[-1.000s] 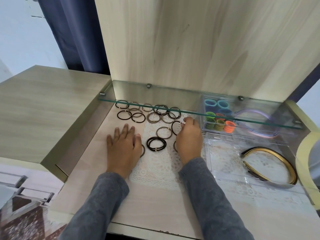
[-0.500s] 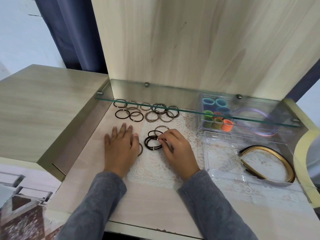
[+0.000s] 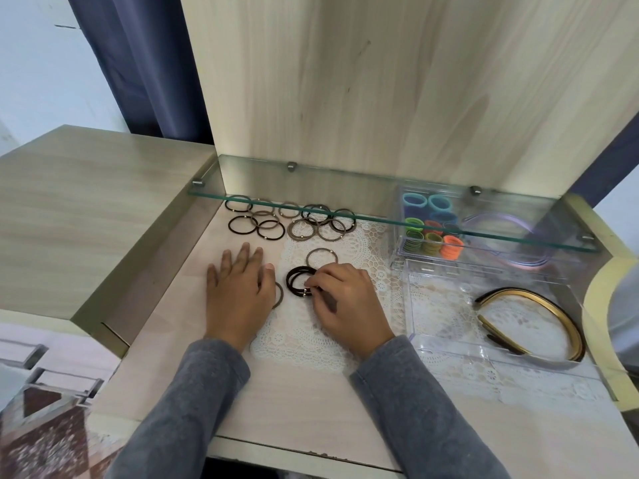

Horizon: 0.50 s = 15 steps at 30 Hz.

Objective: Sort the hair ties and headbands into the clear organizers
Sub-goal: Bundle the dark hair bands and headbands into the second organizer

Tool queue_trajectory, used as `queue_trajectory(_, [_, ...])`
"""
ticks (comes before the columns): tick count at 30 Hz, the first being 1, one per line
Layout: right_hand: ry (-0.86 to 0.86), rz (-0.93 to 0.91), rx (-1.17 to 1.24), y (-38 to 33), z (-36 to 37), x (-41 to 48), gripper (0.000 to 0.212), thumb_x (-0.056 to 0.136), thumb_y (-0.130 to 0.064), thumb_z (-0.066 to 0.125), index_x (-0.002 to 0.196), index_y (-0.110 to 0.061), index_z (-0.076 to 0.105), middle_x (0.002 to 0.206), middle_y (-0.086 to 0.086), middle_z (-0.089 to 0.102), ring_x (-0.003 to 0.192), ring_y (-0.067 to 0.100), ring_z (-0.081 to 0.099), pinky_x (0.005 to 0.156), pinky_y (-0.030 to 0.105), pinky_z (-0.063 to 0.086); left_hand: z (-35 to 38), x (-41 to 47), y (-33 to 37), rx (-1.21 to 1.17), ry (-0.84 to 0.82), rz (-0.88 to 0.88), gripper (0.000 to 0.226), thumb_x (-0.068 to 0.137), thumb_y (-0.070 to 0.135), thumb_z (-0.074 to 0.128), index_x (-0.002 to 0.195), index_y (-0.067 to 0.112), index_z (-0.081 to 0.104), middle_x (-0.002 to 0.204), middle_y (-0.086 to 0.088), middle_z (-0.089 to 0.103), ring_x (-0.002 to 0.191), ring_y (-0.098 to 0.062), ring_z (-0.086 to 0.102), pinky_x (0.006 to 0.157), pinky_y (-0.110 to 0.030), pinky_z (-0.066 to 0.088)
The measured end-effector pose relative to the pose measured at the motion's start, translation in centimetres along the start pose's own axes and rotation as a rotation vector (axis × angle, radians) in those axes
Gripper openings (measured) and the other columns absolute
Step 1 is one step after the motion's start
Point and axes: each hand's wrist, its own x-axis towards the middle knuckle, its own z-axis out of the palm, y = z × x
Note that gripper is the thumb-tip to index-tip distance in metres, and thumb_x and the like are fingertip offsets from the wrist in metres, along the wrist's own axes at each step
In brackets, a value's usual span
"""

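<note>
No readable text, label, brand, number or sign anywhere in view (quick pass: clear organizers [image 3: 436, 344] to the right of the right hand [image 3: 349, 302], black hair ties [image 3: 294, 275] at its fingertips, gold headband [image 3: 561, 319] further right of it, all plain as far as can be seen).
</note>
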Motion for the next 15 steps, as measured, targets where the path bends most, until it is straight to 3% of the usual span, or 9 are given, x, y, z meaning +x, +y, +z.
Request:
queue_trajectory(5, [0.121, 0.091, -0.073, 0.1, -0.4, 0.3, 0.029, 0.087, -0.022, 0.047, 0.105, -0.022, 0.070, 0.098, -0.011, 0.064, 0.101, 0.013, 0.052, 0.090, 0.032, 0.035, 0.0, -0.1, -0.3, -0.043, 0.003, -0.003, 0.052, 0.105, 0.039, 0.028, 0.155, 0.028, 0.031, 0.165, 0.006, 0.016, 0.153, -0.020, 0.007, 0.124, -0.043, 0.001])
queue_trajectory(10, [0.130, 0.240, -0.172, 0.4, 0.0, 0.6, 0.040, 0.087, -0.025, 0.036, 0.115, -0.018, 0.063, 0.115, -0.002, 0.062, 0.120, 0.021, 0.048, 0.103, 0.041, 0.036, -0.2, 0.0, -0.3, -0.099, 0.022, -0.014, 0.049, 0.105, 0.038, 0.031, 0.153, 0.029, 0.036, 0.164, 0.008, 0.021, 0.153, -0.016, 0.011, 0.124, -0.039, 0.002])
queue_trajectory(13, [0.101, 0.328, -0.229, 0.6, 0.6, 0.7, 0.046, 0.089, -0.029, 0.031, 0.122, -0.016, 0.059, 0.125, 0.004, 0.059, 0.129, 0.028, 0.044, 0.107, 0.046, 0.036, -0.2, 0.5, -0.4, -0.124, 0.105, -0.030, 0.044, 0.102, 0.035, 0.040, 0.144, 0.028, 0.051, 0.157, 0.006, 0.038, 0.147, -0.019, 0.028, 0.122, -0.039, 0.015])
queue_trajectory(15, [0.084, 0.361, -0.275, 0.8, 0.9, 0.8, 0.046, 0.090, -0.029, 0.030, 0.124, -0.014, 0.058, 0.128, 0.006, 0.058, 0.132, 0.031, 0.042, 0.108, 0.049, 0.035, -0.3, 1.3, -0.2, -0.088, 0.187, -0.033, 0.039, 0.099, 0.032, 0.045, 0.134, 0.025, 0.060, 0.145, 0.001, 0.052, 0.134, -0.027, 0.043, 0.112, -0.043, 0.029])
